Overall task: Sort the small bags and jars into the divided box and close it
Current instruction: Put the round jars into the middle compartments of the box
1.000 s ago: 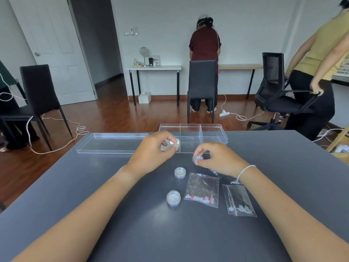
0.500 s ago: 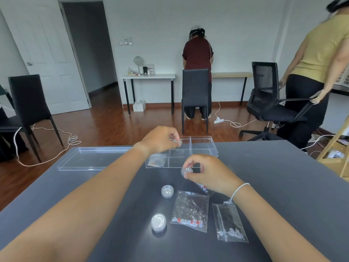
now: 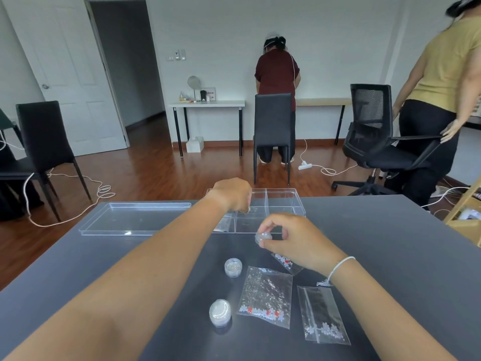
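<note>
At centre frame, the left hand (image 3: 231,195) reaches fingers-down into the clear plastic divided box (image 3: 282,204); whether it grips anything cannot be told. Just below, the right hand (image 3: 291,238) pinches a small round jar (image 3: 263,237). Lower on the dark matte surface (image 3: 390,243) two jars and three crinkly transparent bags wait; the flat clear lid (image 3: 135,217) lies left, off the box

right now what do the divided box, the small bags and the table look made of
Divided box: clear rigid plastic, probably acrylic; floor shows through. Small bags: thin clear plastic film, crinkled and glinting. Table: matte dark grey top, likely laminate; soft reflections only.
</note>
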A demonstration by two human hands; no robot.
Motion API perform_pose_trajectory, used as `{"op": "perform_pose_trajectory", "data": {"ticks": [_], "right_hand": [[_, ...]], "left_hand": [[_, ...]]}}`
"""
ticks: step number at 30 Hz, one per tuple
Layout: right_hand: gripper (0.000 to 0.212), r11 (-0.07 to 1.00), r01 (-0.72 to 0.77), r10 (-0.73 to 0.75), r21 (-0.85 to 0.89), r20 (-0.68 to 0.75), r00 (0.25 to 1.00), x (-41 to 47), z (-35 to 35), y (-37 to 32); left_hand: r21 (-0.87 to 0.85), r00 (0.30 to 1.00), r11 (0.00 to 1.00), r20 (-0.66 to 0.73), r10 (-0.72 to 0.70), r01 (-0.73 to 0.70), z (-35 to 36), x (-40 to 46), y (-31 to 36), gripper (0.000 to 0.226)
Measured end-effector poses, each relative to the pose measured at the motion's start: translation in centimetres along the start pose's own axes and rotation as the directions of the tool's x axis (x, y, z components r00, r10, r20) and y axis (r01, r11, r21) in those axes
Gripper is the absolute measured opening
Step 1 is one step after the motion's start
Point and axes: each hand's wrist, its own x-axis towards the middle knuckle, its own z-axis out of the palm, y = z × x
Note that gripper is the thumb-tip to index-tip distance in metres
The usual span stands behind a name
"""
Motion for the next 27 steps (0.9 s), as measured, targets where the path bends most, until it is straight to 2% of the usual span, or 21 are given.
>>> {"op": "perform_pose_trajectory", "data": {"ticks": [4, 8, 13, 19, 24, 27], "right_hand": [[0.008, 1.0, -0.012, 0.012, 0.001, 0.004, 1.0, 0.0, -0.1, 0.1], [0.007, 1.0, -0.005, 0.004, 0.015, 0.006, 1.0, 0.0, -0.3, 0.1], [0.005, 1.0, -0.007, 0.007, 0.014, -0.016, 1.0, -0.1, -0.8, -0.1], [0.007, 0.996, 0.005, 0.004, 0.085, -0.112, 0.994, 0.7, -1.6, -0.6], [0.004, 0.996, -0.009, 0.025, 0.09, -0.173, 0.985, 3.0, -2.2, -0.7], [0.003, 0.998, -0.042, 0.049, 0.05, -0.156, 0.986, 5.0, -2.1, -0.6]], "left_hand": [[-0.022, 1.0, 1.0, -0.017, -0.004, 0.004, 0.1, -0.2, -0.1, 0.012], [-0.171, 0.997, 0.985, -0.073, 0.026, -0.038, 0.0, -0.9, -0.9, 0.006], [-0.397, 0.965, 0.912, -0.262, -0.003, -0.105, 0.0, -3.1, -3.1, 0.007], [-0.512, 0.888, 0.845, -0.446, -0.11, -0.152, 1.7, -6.9, -6.8, 0.011], [-0.577, 0.907, 0.804, -0.402, -0.129, -0.141, 3.6, -8.7, -8.5, 0.019], [-0.591, 0.924, 0.797, -0.361, -0.123, -0.125, 4.3, -8.8, -8.7, 0.023]]}}
